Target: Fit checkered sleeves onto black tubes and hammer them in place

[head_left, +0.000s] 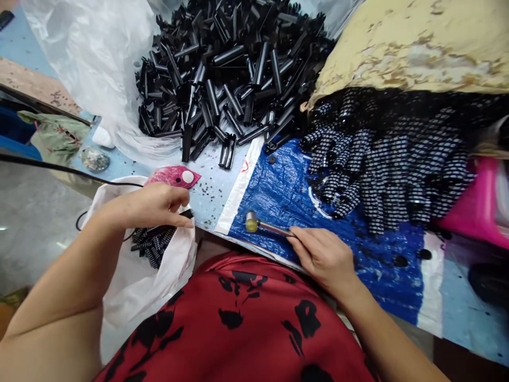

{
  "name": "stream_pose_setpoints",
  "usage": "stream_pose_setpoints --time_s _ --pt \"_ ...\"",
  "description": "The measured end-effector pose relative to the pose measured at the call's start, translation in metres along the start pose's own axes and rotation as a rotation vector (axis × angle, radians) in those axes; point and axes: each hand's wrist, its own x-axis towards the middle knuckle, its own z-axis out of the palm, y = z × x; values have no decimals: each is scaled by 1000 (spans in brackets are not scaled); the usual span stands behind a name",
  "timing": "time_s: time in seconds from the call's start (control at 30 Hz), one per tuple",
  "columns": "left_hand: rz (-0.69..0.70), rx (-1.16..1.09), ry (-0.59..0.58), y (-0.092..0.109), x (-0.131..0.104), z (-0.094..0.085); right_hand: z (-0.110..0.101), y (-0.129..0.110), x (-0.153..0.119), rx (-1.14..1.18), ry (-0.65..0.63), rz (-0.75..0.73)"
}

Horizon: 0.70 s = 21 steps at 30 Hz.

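My left hand (159,204) is over the mouth of a white bag (119,292) at the table's front edge, its thumb and fingers pinched on a small dark piece (186,214). Inside the bag lie black pieces with light dots (153,246). My right hand (324,254) grips the handle of a small hammer (251,222), its yellow and metal head over the blue sheet (278,196). A large pile of black tubes (230,74) lies behind both hands. Dotted rolls (385,159) are heaped at the right, partly under a yellow cushion (409,42).
Clear plastic sheeting (95,69) covers the back left. A pink pouch (173,176) sits beside scattered tiny black rings (210,193). At the right edge stands a pink bin (477,207). A black cable (67,168) crosses the left side.
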Motion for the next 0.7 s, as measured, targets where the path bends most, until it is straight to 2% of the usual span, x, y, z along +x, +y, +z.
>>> stream_pose_setpoints --time_s 0.03,0.1,0.17,0.2,0.23,0.3,0.33,0.4,0.43,0.47,0.53,0.6,0.67,0.7 --pt "0 -32 43 -1 1 -3 5 -1 0 -27 -22 9" --pt "-2 -85 264 3 22 -3 13 -6 5 -51 -49 27" --pt "-80 -65 536 10 61 -1 15 -11 11 -36 -56 34" --pt "-152 -20 639 13 83 -1 13 -11 13 -22 -50 29" --pt "-229 41 689 16 103 -1 9 -9 14 -8 -38 25" --pt "-342 142 676 20 136 -3 -4 4 10 -11 35 55" --pt "-357 171 647 21 148 -4 -13 15 6 -57 103 116" --pt "-331 164 612 18 160 -7 -31 38 -6 -228 230 328" --pt "-306 135 614 16 162 -8 -39 50 -12 -329 252 462" --pt "-285 92 623 15 163 -8 -46 60 -17 -400 211 588" --pt "-308 -11 659 13 161 -7 -53 75 -24 -457 50 787" --pt "-352 -100 709 14 157 -4 -54 83 -27 -425 -71 893" --pt "-356 -311 752 17 152 2 -54 87 -30 -354 -59 940" --pt "-318 -502 771 18 149 5 -55 88 -32 -305 -21 945"
